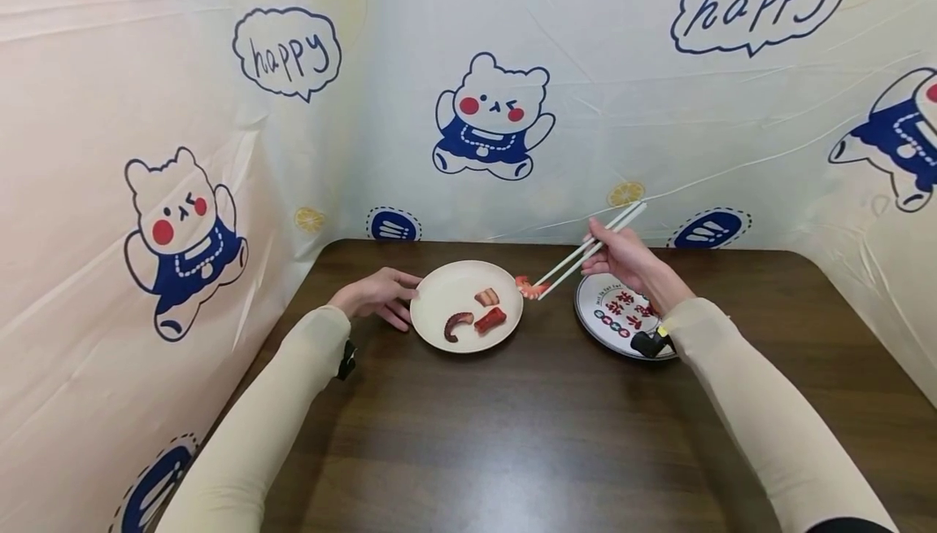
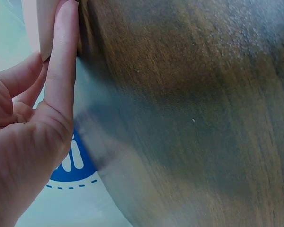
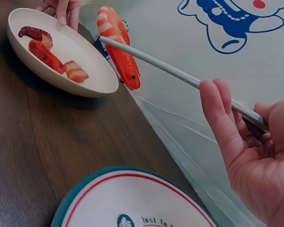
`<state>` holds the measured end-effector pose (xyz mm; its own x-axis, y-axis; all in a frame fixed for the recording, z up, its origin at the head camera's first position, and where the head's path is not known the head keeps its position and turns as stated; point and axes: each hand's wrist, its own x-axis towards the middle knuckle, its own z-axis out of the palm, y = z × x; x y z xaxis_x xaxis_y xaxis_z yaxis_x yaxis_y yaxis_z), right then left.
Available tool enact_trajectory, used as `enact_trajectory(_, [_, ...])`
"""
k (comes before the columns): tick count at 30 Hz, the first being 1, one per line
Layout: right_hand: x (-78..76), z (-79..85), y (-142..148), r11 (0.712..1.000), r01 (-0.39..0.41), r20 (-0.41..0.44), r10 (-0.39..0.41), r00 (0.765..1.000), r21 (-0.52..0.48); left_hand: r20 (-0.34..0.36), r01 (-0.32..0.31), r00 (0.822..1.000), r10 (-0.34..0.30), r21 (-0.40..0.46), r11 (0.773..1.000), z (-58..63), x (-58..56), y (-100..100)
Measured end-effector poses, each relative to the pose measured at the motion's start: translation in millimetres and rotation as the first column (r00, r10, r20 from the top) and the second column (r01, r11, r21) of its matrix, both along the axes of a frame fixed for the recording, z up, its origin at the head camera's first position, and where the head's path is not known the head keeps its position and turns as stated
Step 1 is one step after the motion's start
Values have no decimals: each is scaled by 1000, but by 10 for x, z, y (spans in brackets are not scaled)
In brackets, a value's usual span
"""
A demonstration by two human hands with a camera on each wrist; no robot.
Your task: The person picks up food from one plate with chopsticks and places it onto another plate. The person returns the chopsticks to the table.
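My left hand (image 1: 381, 297) pinches the rim of a cream plate (image 1: 446, 285), thumb at the edge and fingers beneath. On that plate lie a dark curled octopus tentacle (image 1: 455, 323), a red chunk (image 1: 490, 320) and a pale striped piece (image 1: 486, 297) like sliced meat. My right hand (image 1: 622, 256) grips a pair of pale chopsticks (image 1: 578, 260). Between their tips is an orange-and-white shrimp (image 3: 117, 45), raised beside the cream plate's right edge in the head view. In the left wrist view, the fingers (image 2: 61, 56) press against the plate's edge.
Under my right forearm stands a white plate (image 1: 596, 297) with a dark rim and red and green printing. Both plates are near the far side of the dark wooden table (image 1: 476, 435). A printed curtain (image 1: 498, 12) hangs behind and at the sides.
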<state>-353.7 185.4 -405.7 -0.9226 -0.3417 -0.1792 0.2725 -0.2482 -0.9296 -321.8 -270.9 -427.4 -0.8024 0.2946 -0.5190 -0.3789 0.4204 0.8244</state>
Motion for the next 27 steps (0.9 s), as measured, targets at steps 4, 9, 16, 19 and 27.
enact_trajectory(4, [-15,-33,-71,1000,-6,3,6,1000,-13,-1,2,1000,-2,2,1000,8,14,0])
enact_trajectory(9, [-21,-42,-158,1000,-16,-1,16,1000,-27,-1,2,1000,-2,0,1000,18,19,-2])
enact_trajectory(16, [-43,-45,-256,1000,-11,1,11,1000,-14,7,-6,1000,6,-5,1000,-6,-13,-21])
enact_trajectory(19, [-52,-53,-310,1000,-3,-2,3,1000,-14,10,-9,1000,9,-4,1000,-17,-29,-28])
enact_trajectory(27, [-76,-115,-465,1000,2,-27,-2,1000,-21,7,-6,1000,6,1,1000,-6,-20,-26])
